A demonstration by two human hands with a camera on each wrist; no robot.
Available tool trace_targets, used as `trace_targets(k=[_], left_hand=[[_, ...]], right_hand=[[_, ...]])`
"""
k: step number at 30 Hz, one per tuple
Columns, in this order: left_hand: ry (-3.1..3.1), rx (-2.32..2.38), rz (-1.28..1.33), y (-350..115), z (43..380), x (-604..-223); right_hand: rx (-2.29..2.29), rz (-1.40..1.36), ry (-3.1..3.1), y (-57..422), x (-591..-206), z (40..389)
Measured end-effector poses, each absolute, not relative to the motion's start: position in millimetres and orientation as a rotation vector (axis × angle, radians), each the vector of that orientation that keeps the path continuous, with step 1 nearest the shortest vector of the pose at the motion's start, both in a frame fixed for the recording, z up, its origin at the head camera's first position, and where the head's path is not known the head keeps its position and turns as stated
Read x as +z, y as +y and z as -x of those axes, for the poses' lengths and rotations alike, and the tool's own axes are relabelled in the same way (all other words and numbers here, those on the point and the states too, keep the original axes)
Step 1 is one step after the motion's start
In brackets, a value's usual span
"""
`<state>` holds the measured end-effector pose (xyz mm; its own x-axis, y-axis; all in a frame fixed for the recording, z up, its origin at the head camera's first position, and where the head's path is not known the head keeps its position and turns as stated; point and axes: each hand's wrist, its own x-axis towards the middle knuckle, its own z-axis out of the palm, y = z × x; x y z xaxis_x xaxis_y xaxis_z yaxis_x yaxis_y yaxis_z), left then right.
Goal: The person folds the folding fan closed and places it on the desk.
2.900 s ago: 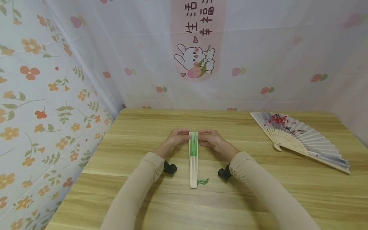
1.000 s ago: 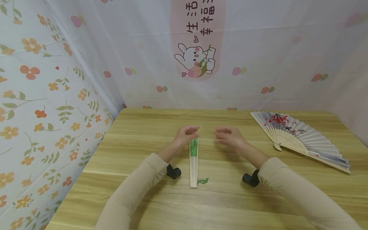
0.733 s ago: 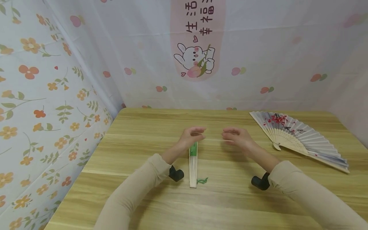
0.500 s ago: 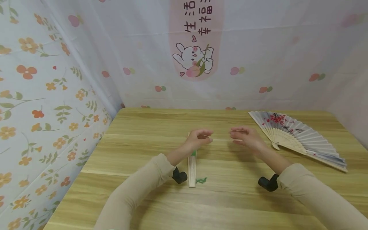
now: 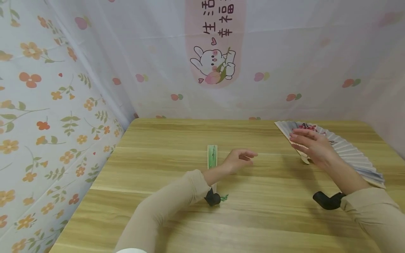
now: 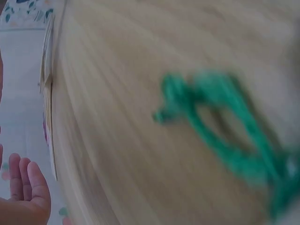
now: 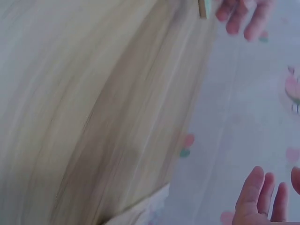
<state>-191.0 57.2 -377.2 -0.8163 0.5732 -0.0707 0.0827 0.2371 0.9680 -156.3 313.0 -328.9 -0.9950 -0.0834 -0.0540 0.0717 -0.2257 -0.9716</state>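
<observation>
A folded hand fan [image 5: 212,156] with a green leaf lies lengthwise on the table; my left wrist hides part of its ribs. Its green cord [image 6: 222,119] looms blurred in the left wrist view. Just right of this fan, my left hand [image 5: 238,160] hovers with loosely bent fingers, holding nothing. A second hand fan [image 5: 354,154], spread out, white-grey with red blossoms, lies at the right. In the head view my right hand [image 5: 317,147] covers its middle, raised with nothing in its fingers. The spread fan's edge [image 7: 147,206] shows low in the right wrist view.
The wooden table [image 5: 152,168] meets a white printed curtain [image 5: 152,52] at the back. A flowered cloth [image 5: 63,123] hangs along the left side. Black wrist mounts [image 5: 329,201] stick out below both cuffs.
Both hands have left the folded fan's sides and moved right. The right hand has gone further, rising over the spread fan. Both fans lie where they were.
</observation>
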Motion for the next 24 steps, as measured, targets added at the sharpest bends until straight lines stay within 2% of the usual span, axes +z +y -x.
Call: trace_targets(k=[12, 20, 24], left_hand=[[2.061, 1.547, -0.698, 101, 169, -379], [2.088, 1.584, -0.697, 128, 167, -373], [2.108, 1.6, -0.675, 141, 167, -367]], right_hand=[[-2.476, 0.129, 1.857, 370, -335, 136], [-2.449, 0.051, 1.987, 437, -370, 129], [-2.428, -0.044, 2.08, 443, -374, 115]])
